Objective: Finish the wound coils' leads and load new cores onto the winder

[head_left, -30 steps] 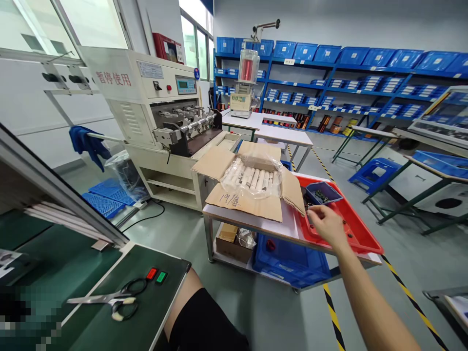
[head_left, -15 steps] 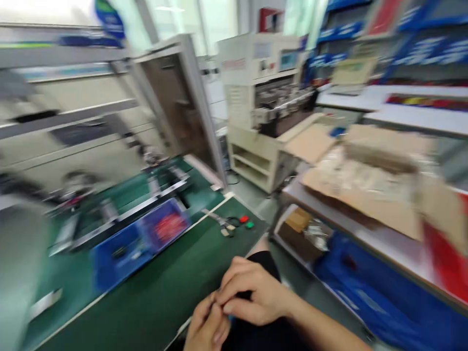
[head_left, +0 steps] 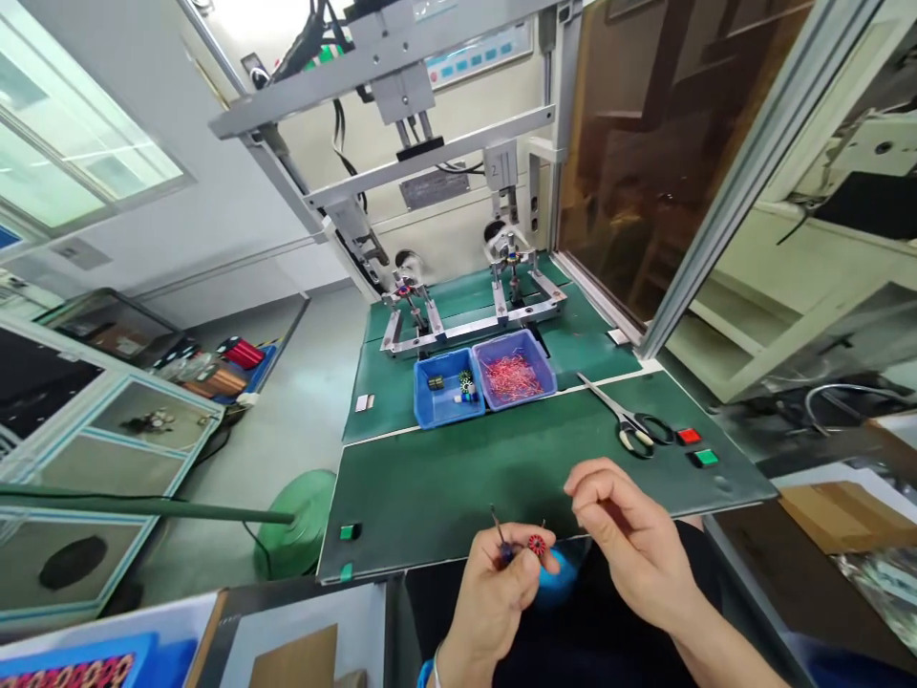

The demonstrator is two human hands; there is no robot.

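Note:
Two small wound parts are pinched in the fingers of my left hand (head_left: 494, 592): a red wound rotor (head_left: 537, 545) and a dark blue piece (head_left: 507, 552) with a thin shaft. To their right, my right hand (head_left: 627, 535) is raised over the bench's front edge, fingers curled and thumb close to them; whether anything small is between the fingertips cannot be made out. Beyond the hands, a blue bin (head_left: 448, 411) holds a few small wound parts, and a purple bin (head_left: 520, 397) beside it holds red wire pieces.
Scissors (head_left: 630, 420) lie at the right of the green bench (head_left: 422, 487), near a red button (head_left: 689, 436) and a green button (head_left: 706, 458). Behind the bins stands a metal fixture (head_left: 465, 330). A framed panel (head_left: 645, 162) rises at the right.
The view has swung left and now faces the bench and machine. My hands, together before, have come apart. The wound parts in my left hand now show.

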